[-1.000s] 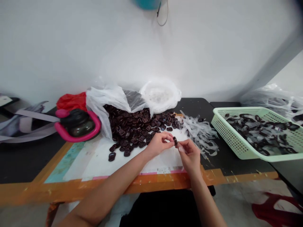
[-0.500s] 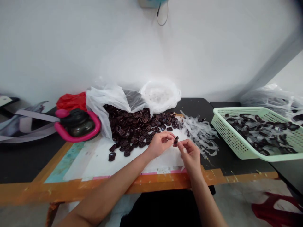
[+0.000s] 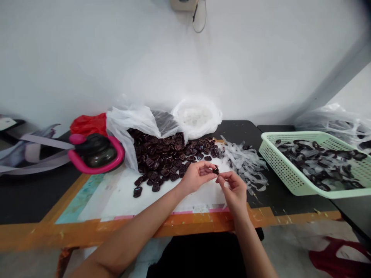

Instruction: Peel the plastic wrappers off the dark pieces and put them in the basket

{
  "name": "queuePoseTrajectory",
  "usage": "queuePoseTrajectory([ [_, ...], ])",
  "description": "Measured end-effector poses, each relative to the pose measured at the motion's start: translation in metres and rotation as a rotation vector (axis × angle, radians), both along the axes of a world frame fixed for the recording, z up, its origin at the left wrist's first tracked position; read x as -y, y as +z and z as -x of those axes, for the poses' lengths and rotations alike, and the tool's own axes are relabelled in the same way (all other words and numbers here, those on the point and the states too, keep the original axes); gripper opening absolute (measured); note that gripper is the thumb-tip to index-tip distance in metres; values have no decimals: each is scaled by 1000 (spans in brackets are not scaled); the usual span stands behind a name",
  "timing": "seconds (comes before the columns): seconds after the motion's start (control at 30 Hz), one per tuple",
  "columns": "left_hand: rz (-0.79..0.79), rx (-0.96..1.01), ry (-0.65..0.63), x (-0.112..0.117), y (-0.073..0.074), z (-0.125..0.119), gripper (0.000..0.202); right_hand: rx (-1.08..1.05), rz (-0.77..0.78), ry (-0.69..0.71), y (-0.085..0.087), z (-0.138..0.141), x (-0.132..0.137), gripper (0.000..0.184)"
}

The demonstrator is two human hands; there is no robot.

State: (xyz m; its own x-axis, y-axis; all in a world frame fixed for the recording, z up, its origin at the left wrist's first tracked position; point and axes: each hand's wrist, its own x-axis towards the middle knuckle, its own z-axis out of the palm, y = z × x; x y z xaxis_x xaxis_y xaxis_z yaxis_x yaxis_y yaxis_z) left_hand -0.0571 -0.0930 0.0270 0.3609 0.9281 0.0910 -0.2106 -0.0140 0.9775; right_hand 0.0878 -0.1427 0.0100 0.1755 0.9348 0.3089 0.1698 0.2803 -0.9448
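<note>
Above the white sheet, a small dark brown buckle-like piece (image 3: 215,170) is pinched by the thumb and fingers of my left hand (image 3: 198,177). My right hand (image 3: 232,189) meets it from the right, thumb and index finger closed at the piece's lower edge. A pale translucent strip end (image 3: 225,205) shows below my right palm; the rest of it is hidden by the hand. Left of and behind my hands lies a heap of the same glossy dark brown pieces (image 3: 162,158). To the right, loose translucent strips (image 3: 245,164) lie in a pile.
A light green basket (image 3: 298,175) at right holds dark pieces with translucent strips. Behind the heap are a white plastic bag (image 3: 130,119) and a bag-lined bowl (image 3: 213,123). A pink-rimmed object with a dark top (image 3: 97,166) and a red bag (image 3: 88,124) stand left.
The dark piece has turned slightly between my fingers, and my right fingertips have shifted a little against it. The heap, strips and basket are as before.
</note>
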Motion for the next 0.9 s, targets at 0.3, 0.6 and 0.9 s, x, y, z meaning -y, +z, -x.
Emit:
queuePoseTrajectory([
  [0.3, -37, -26, -9, 2, 0, -1, 27, 42, -32, -8, -4, -2, -1, 6],
  [0.6, -83, -36, 25, 4, 3, -1, 26, 13, -11, -40, 1, 1, 2, 7],
  [0.9, -52, -16, 18, 6, 5, -2, 24, -4, -18, -31, -3, -2, 0, 8],
])
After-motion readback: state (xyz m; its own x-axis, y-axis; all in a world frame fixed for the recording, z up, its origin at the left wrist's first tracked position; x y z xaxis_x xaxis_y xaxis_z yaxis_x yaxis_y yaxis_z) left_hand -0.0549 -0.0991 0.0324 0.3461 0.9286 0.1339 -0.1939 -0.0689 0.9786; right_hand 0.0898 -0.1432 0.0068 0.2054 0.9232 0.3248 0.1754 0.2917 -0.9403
